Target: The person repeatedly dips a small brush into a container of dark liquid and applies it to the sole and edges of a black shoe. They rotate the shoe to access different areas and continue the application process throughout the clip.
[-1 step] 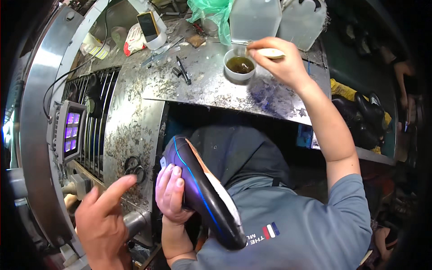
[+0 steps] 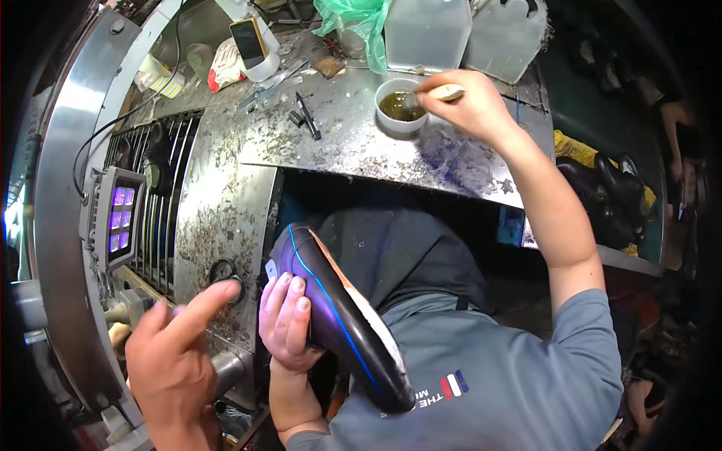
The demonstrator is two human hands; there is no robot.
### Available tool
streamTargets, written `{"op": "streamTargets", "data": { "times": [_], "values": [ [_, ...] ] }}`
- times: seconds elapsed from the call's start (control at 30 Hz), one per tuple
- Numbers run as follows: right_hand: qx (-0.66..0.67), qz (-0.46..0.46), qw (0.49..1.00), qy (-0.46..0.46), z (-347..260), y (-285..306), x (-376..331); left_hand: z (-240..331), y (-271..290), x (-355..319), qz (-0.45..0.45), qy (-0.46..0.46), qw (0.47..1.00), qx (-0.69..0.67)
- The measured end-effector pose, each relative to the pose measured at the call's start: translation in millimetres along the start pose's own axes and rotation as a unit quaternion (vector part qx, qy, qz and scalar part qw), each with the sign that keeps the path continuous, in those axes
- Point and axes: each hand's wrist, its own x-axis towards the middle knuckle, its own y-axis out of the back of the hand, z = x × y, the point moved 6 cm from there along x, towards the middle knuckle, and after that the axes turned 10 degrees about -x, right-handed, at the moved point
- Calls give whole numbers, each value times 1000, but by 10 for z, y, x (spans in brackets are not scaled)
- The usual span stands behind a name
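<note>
- The shoe (image 2: 338, 316) is dark with a thin blue line and a pale sole. It is down low in front of the person's grey shirt, tilted, with its toe pointing up and to the left.
- The left hand (image 2: 286, 323) is wrapped around the side of the shoe and grips it tight.
- The right hand (image 2: 470, 105) is far up on the surface (image 2: 346, 143). Its fingers are pinched shut on a small brush (image 2: 444, 92).
- The tip of the brush is over a little white bowl (image 2: 398, 124) with brown liquid in it.
- The surface is grey metal, scratched and spotty. A black tool (image 2: 307, 116) lies on it, left of the bowl.
- At the back stand two cloudy plastic jugs (image 2: 425, 30), a green bag (image 2: 353, 19) and a phone (image 2: 247, 41) propped up in a white cup.
- On the left is a small box with purple lights (image 2: 116, 218), on metal bars.
- Another person's hand (image 2: 173, 361) points with one finger, just left of the shoe.
- More dark shoes (image 2: 602, 195) are piled on the right.
</note>
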Motion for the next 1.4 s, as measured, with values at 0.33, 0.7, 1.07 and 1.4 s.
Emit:
{"op": "streamTargets", "data": {
  "times": [0.33,0.7,1.07,1.4],
  "values": [
    [12,116,988,104,-30,87,-52,-20,89,20,-55,-50,996,54],
    [-5,127,986,108,-41,87,-65,7,163,104,-77,-72,992,72],
    [310,-95,928,186,-792,112,-566,32,234,117,-106,-83,987,83],
    [352,-33,889,289,-1387,19,-721,79,221,166,-148,-104,981,76]
  ]
}}
